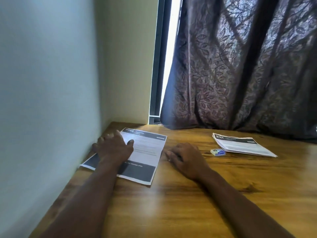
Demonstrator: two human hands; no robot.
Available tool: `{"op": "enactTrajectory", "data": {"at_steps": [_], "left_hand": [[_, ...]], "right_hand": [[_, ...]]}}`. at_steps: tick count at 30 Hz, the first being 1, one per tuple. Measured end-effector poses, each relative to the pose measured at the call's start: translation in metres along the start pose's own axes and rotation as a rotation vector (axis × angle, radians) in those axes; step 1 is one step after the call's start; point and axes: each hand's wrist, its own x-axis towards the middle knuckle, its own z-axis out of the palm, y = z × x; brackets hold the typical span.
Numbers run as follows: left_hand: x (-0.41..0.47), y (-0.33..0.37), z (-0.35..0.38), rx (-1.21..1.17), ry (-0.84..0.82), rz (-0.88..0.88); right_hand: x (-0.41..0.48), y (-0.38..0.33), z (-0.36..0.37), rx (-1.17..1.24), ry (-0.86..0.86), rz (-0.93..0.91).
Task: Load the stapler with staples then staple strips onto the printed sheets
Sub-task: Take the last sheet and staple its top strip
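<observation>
A single printed sheet (147, 152), white with a dark numbered header band and a dark block along its near edge, lies flat on the wooden table (171, 203) well left of the small box (217, 152). A stack of like sheets (243, 146) sits just right of and behind that box. The left hand (113, 146) lies flat with fingers spread on the single sheet, hiding its left part. The right hand (185, 157) rests knuckles-up between that sheet and the box with fingers curled under; whether they hold anything cannot be told, and the body print and box label are too blurred to read.
</observation>
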Motion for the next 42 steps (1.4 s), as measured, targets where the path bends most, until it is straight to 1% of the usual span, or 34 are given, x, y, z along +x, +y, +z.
{"op": "enactTrajectory", "data": {"at_steps": [2,5,9,11,13,16,19,22,26,29,33,35,38,39,42], "left_hand": [[-0.001,0.001,0.0,0.033,-0.038,-0.02],[-0.004,0.005,-0.002,0.046,-0.006,-0.008],[-0.004,0.011,-0.004,-0.046,-0.015,0.002],[0.0,0.01,-0.005,-0.196,0.021,0.0],[0.002,0.008,-0.009,-0.412,0.063,-0.001],[0.001,0.003,-0.022,-0.67,0.018,-0.101],[-0.002,-0.008,-0.031,-0.841,-0.003,-0.157],[-0.005,-0.015,-0.033,-0.989,-0.026,-0.125],[-0.008,-0.014,-0.037,-1.125,-0.01,0.008],[-0.011,-0.01,-0.041,-1.161,0.06,0.097],[-0.012,-0.005,-0.048,-1.151,0.222,0.211],[-0.012,-0.003,-0.051,-1.165,0.313,0.246],[-0.015,-0.001,-0.054,-1.208,0.365,0.265],[-0.016,-0.001,-0.054,-1.227,0.361,0.265],[-0.017,-0.001,-0.055,-1.246,0.325,0.273]], "right_hand": [[-0.001,0.002,-0.003,0.003,-0.008,-0.012],[0.001,0.0,-0.004,0.0,-0.019,-0.045],[0.007,0.001,0.0,-0.016,-0.037,-0.053],[0.01,0.004,0.002,-0.004,-0.024,-0.054],[0.012,0.007,0.004,0.011,-0.001,-0.049],[0.013,0.007,0.006,0.024,0.031,-0.044],[0.013,0.007,0.009,0.029,0.049,-0.052],[0.011,0.005,0.009,0.032,0.08,-0.045],[0.01,-0.002,0.007,0.049,0.121,-0.011],[0.009,-0.005,0.004,0.077,0.168,0.007],[0.009,-0.005,-0.001,0.132,0.232,0.026],[0.01,-0.005,0.0,0.225,0.236,0.049],[0.01,-0.006,0.003,0.563,0.246,0.087],[0.01,-0.006,0.003,0.619,0.263,0.087],[0.009,-0.005,0.001,0.642,0.331,0.065]]}}
